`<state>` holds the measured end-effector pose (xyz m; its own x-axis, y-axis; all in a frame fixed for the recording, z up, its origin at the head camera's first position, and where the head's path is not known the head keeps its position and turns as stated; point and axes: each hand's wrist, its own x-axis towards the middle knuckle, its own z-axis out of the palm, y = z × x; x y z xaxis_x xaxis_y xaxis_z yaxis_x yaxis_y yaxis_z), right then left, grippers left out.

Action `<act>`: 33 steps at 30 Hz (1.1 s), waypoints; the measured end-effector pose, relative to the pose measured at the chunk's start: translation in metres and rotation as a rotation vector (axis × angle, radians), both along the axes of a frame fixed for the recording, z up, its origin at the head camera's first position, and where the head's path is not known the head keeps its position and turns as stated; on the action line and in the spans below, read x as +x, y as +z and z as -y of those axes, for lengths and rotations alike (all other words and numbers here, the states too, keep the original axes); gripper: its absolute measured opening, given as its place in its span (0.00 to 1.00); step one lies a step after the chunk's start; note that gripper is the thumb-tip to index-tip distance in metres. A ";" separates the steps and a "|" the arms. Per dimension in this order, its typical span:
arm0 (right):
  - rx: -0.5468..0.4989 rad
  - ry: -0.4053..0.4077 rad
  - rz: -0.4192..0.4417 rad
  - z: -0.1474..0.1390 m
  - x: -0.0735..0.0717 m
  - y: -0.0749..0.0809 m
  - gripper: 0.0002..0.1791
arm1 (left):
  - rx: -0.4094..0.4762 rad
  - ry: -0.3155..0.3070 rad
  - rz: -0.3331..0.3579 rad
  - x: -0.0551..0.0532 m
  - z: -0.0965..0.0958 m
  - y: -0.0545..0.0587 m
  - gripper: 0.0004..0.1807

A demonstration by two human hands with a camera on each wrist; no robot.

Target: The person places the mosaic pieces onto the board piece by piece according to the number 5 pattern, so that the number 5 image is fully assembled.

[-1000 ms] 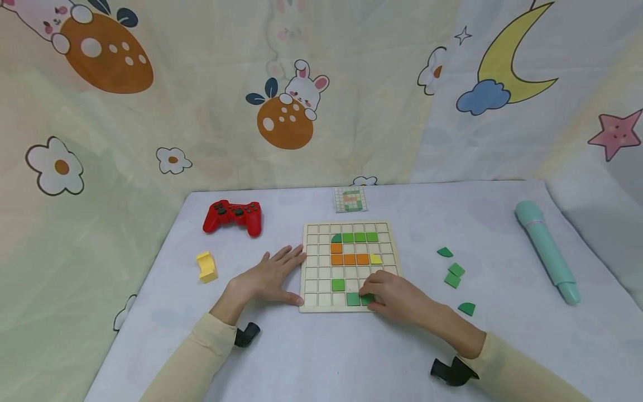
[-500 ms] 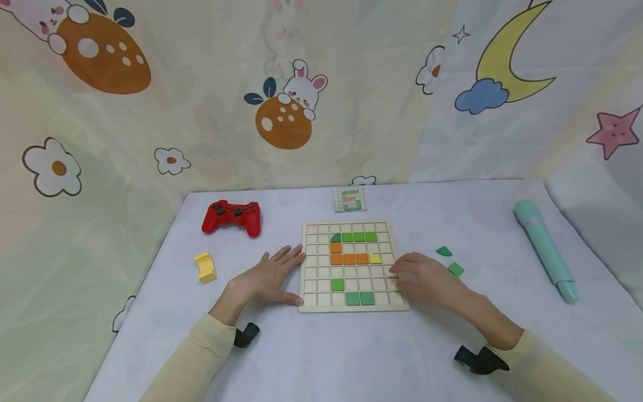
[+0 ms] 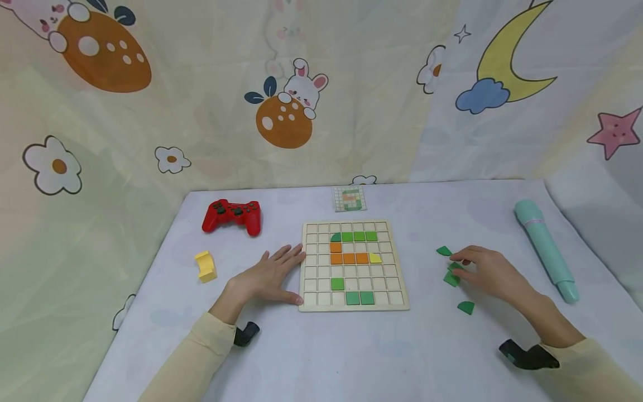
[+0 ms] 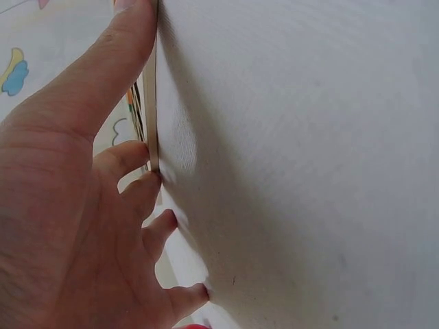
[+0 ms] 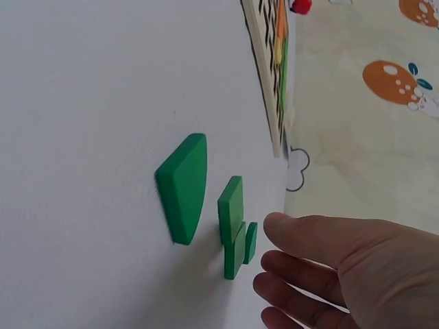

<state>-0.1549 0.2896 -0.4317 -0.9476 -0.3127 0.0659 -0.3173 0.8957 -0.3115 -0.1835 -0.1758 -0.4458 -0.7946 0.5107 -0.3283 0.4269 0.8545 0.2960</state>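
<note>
My left hand [image 3: 266, 277] rests with fingers spread at the left edge of the wooden grid board [image 3: 313, 272]; in the left wrist view its thumb and fingertips meet the board's side and the cloth. Green, orange and yellow tiles sit in the board's cells, including two green squares [image 3: 360, 298] in the bottom row. Over to the right, my right hand [image 3: 494, 273] hovers above two loose green square tiles [image 3: 451, 279], thumb and fingers apart. The right wrist view shows a gap between its fingertips and these squares. A green quarter-round tile [image 5: 184, 188] lies nearer that camera.
Another rounded green tile [image 3: 444, 251] lies just behind the squares. A small pattern card [image 3: 350, 199] is behind the board. At the left are a red game controller [image 3: 233, 216] and a yellow block [image 3: 206, 267]. A mint-green tube [image 3: 547, 251] lies far right.
My right hand has left the board's bottom row, where a green square now shows uncovered, and has moved right to the loose green tiles. My left hand has stayed in place.
</note>
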 end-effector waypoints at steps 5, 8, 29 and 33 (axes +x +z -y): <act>-0.020 0.016 0.002 -0.007 0.001 -0.004 0.14 | -0.006 -0.001 -0.004 -0.001 0.000 -0.001 0.56; -0.029 0.022 -0.005 -0.008 0.001 -0.007 0.14 | -0.005 0.004 0.000 -0.001 0.000 -0.001 0.57; -0.049 0.039 -0.060 0.008 -0.015 -0.016 0.12 | 0.001 0.007 -0.001 -0.001 0.000 -0.004 0.57; -0.047 0.051 -0.049 0.013 -0.016 -0.017 0.13 | 0.001 0.005 -0.005 -0.001 0.001 -0.003 0.57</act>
